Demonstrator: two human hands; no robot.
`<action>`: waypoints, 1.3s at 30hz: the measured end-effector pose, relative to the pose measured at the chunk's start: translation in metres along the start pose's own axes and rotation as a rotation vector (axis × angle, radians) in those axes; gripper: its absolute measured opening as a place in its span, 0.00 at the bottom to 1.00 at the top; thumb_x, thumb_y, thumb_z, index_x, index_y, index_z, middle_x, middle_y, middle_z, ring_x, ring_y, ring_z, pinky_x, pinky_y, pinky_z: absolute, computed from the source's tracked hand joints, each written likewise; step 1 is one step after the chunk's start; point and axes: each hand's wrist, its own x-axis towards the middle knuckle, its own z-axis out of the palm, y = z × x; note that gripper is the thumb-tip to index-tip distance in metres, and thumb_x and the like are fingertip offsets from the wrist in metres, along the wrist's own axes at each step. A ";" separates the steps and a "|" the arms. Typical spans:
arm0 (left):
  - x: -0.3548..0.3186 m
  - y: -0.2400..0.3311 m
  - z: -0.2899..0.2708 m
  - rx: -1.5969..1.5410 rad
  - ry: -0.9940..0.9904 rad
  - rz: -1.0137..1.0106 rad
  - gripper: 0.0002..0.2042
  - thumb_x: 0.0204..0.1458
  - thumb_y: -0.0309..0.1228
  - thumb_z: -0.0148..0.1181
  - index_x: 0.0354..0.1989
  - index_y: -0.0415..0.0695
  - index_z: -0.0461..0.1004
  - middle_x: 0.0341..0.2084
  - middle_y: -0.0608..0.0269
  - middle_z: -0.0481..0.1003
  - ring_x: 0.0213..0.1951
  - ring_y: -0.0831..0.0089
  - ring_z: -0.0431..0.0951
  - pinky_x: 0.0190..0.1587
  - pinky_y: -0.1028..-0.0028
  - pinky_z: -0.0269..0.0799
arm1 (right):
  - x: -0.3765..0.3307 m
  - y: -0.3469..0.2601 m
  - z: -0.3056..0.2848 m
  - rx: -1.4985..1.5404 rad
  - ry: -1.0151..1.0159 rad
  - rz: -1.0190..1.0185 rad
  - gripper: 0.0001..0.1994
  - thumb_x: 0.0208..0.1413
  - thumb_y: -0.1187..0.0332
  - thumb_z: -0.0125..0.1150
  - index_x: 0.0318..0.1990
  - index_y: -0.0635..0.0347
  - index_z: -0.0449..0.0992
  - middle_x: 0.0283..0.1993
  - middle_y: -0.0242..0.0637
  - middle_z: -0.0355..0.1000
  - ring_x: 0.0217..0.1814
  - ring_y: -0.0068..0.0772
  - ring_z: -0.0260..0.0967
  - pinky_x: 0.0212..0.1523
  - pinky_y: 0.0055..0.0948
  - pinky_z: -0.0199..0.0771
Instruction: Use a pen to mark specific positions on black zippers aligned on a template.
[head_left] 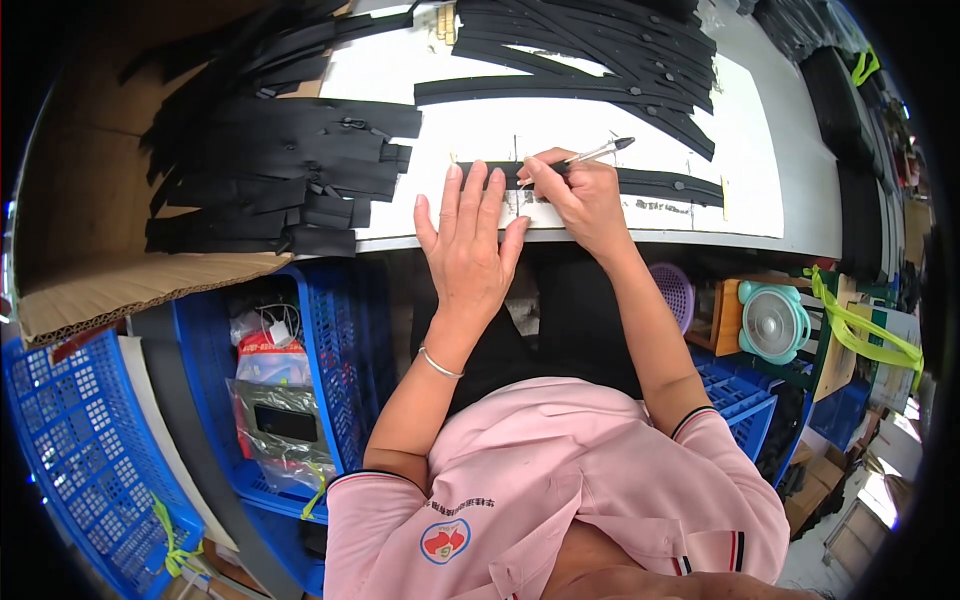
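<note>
While the left hand [468, 235] lies open, fingertips on a black strip [650, 185] along the white sheet's [750, 130] near edge, the right hand [582, 200] pinches a pen [603, 150] over it. Marking apparently underway; strips heaped [250, 150] left of sheet: done or waiting, cannot tell.

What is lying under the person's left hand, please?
The left hand has its fingers over the left part of a black strip, on a white surface. What the hand covers cannot be seen.
</note>
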 end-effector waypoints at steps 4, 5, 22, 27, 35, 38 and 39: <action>0.000 0.000 0.000 -0.031 -0.002 -0.002 0.27 0.58 0.38 0.66 0.65 0.46 0.72 0.66 0.59 0.70 0.72 0.57 0.62 0.73 0.48 0.40 | 0.000 -0.004 0.000 -0.009 -0.032 0.015 0.13 0.66 0.70 0.61 0.32 0.72 0.82 0.33 0.34 0.82 0.27 0.17 0.71 0.28 0.20 0.69; -0.001 -0.001 0.001 -0.015 -0.001 0.000 0.27 0.58 0.40 0.66 0.65 0.46 0.72 0.66 0.59 0.70 0.71 0.57 0.62 0.72 0.47 0.41 | 0.000 -0.004 0.001 -0.014 -0.036 0.027 0.13 0.66 0.70 0.61 0.32 0.72 0.82 0.33 0.34 0.82 0.26 0.17 0.71 0.27 0.19 0.68; 0.001 0.002 0.001 0.016 -0.026 0.025 0.27 0.59 0.37 0.64 0.67 0.47 0.70 0.67 0.59 0.68 0.73 0.58 0.60 0.74 0.49 0.40 | -0.016 0.005 -0.073 0.018 0.323 0.028 0.12 0.64 0.73 0.59 0.30 0.71 0.81 0.29 0.32 0.80 0.25 0.15 0.70 0.26 0.19 0.66; 0.000 -0.001 0.001 0.052 -0.040 0.024 0.27 0.60 0.40 0.64 0.66 0.45 0.71 0.67 0.58 0.69 0.72 0.57 0.61 0.73 0.47 0.41 | -0.022 0.020 -0.088 -0.080 0.235 0.211 0.13 0.68 0.68 0.58 0.35 0.67 0.83 0.31 0.30 0.79 0.27 0.13 0.64 0.27 0.19 0.61; 0.003 0.017 -0.003 0.031 -0.107 -0.006 0.31 0.60 0.41 0.63 0.71 0.44 0.66 0.72 0.56 0.62 0.76 0.53 0.52 0.74 0.40 0.32 | -0.019 0.021 -0.085 -0.121 0.268 0.128 0.15 0.65 0.67 0.61 0.30 0.72 0.82 0.30 0.32 0.82 0.24 0.16 0.71 0.25 0.20 0.68; 0.012 0.045 0.002 -0.089 -0.135 0.089 0.33 0.60 0.42 0.63 0.72 0.44 0.63 0.73 0.55 0.61 0.76 0.52 0.53 0.74 0.40 0.33 | -0.019 0.021 -0.085 -0.136 0.261 0.123 0.15 0.65 0.67 0.61 0.30 0.72 0.81 0.31 0.34 0.82 0.26 0.18 0.73 0.27 0.21 0.70; 0.015 0.054 0.007 -0.144 -0.149 0.119 0.32 0.61 0.40 0.62 0.72 0.44 0.63 0.72 0.55 0.62 0.75 0.53 0.55 0.75 0.44 0.35 | -0.019 0.021 -0.085 -0.146 0.254 0.138 0.15 0.65 0.68 0.61 0.30 0.72 0.81 0.32 0.34 0.83 0.27 0.18 0.74 0.28 0.22 0.71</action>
